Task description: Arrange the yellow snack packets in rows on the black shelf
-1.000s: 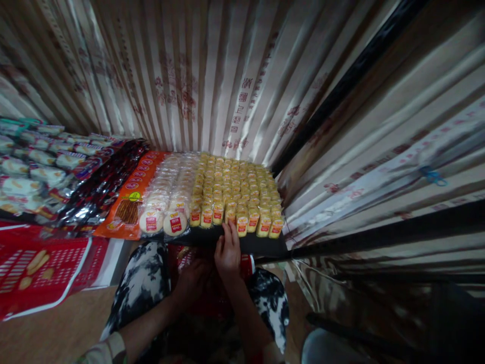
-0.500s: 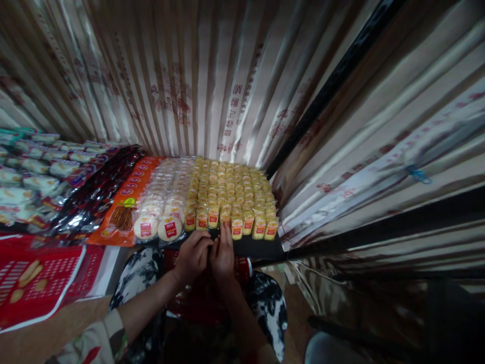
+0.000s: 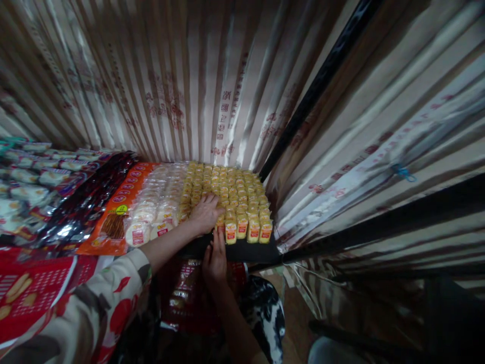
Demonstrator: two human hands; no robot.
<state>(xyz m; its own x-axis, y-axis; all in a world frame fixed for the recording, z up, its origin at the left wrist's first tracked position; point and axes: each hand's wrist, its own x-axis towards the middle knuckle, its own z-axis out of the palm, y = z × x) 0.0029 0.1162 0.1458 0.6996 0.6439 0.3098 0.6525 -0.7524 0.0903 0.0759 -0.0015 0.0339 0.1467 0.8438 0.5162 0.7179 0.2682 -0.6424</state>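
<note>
A block of small yellow snack packs [image 3: 237,189] with red labels stands in rows on a black shelf [image 3: 250,251]. My left hand [image 3: 206,212] lies on the front rows at the block's left side, knuckles up, fingers curled down over a pack. My right hand [image 3: 214,258] is just below the shelf's front edge. Its fingers stretch up and touch the foot of the front row, beside the left hand. What lies under the left palm is hidden.
Left of the yellow packs lie round white packs [image 3: 151,220], orange packs [image 3: 113,222], glossy black packs [image 3: 81,202] and pale packs [image 3: 26,184]. A red printed box [image 3: 26,288] sits front left. Striped curtain [image 3: 212,91] closes the back and right. Red goods [image 3: 185,298] lie below.
My left hand has come up from under the shelf, passed the right hand and reached onto the yellow packs. The right hand has slipped a little lower. The view has shifted left.
</note>
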